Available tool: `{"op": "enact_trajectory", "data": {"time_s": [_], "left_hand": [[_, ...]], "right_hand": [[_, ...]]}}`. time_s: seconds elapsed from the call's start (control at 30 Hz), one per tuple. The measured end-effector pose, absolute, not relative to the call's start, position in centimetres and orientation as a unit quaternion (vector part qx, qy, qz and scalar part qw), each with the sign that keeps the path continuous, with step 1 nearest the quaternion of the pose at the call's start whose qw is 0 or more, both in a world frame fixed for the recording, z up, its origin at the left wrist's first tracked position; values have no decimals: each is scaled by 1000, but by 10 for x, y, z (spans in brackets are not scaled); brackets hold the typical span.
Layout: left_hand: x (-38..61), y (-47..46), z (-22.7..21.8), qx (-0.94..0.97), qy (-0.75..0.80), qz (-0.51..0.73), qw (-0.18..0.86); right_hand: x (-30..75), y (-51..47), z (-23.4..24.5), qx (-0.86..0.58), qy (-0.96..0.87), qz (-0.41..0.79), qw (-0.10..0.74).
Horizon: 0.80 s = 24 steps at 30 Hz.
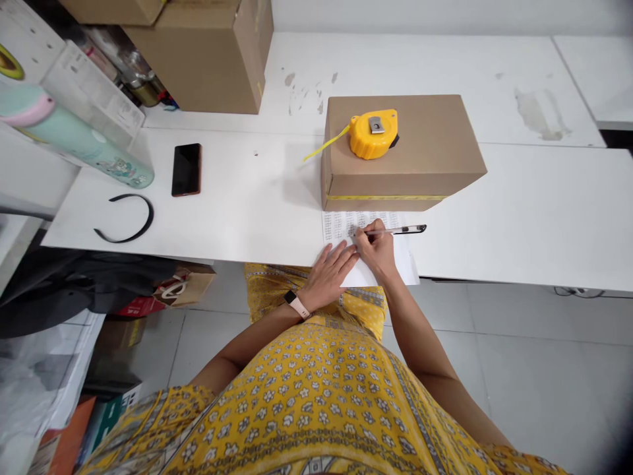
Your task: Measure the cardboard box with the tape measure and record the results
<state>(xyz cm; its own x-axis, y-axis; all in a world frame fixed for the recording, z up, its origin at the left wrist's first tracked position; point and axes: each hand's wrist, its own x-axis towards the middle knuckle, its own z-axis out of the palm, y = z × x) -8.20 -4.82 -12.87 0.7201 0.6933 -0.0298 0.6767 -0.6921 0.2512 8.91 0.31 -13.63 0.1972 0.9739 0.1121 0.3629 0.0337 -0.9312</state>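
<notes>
My right hand is closed on a black pen, its tip touching a printed sheet of paper at the white table's front edge. My left hand lies flat with fingers stretched out on the same sheet, a watch on its wrist. Just behind the paper stands a brown cardboard box with a yellow tape measure on top. The yellow tape runs out from the case and along the box's front lower edge.
A black phone and a black curved headband lie on the table at left. A teal bottle, white boxes and a large carton crowd the back left. Bags and boxes sit on the floor at left.
</notes>
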Motion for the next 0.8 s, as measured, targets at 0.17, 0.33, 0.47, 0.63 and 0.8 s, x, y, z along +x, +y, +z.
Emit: {"op": "enact_trajectory", "data": {"time_s": [0.17,0.33,0.47,0.63,0.8], "left_hand": [[-82,-48,-128,919,373,26,124],[-83,-49,-129,920,372,27,122],[-83,-49,-129,920,369,39,124],[-83,-48,-128,920,371,34,120],[-83,-48,-126,919,372,28,125]], "right_hand": [[89,3,-134,-617,-539,327,470],[88,3,-132,-621,-535,320,475],[88,3,-131,-623,-531,323,475],[89,3,-132,-623,-525,321,483],[89,4,-133,-625,-530,314,481]]}}
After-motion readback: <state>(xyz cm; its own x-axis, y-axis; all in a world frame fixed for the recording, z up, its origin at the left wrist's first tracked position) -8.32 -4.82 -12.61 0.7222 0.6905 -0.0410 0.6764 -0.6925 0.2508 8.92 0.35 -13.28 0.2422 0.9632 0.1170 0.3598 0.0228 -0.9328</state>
